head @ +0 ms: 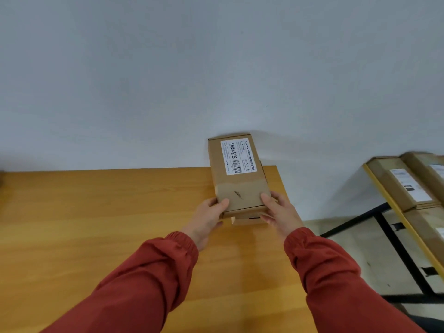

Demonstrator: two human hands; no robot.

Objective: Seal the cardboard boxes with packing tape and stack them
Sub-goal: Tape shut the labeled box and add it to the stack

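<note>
A small brown cardboard box point(240, 186) with a white barcode label lies lengthwise near the far right corner of the wooden table point(96, 212). It sits on top of another cardboard box point(245, 220), of which only a thin front strip shows. My left hand point(209, 217) grips the top box's near left corner, thumb on its lid. My right hand point(280, 211) grips the near right corner the same way. Clear tape appears to cover the near part of the lid. No tape roll is in view.
A plain grey wall rises right behind the table. To the right, across a gap of floor, a black-framed rack with a yellow edge point(394, 212) holds several larger labelled cardboard boxes point(406, 183). The table's right edge lies just beyond the stacked boxes.
</note>
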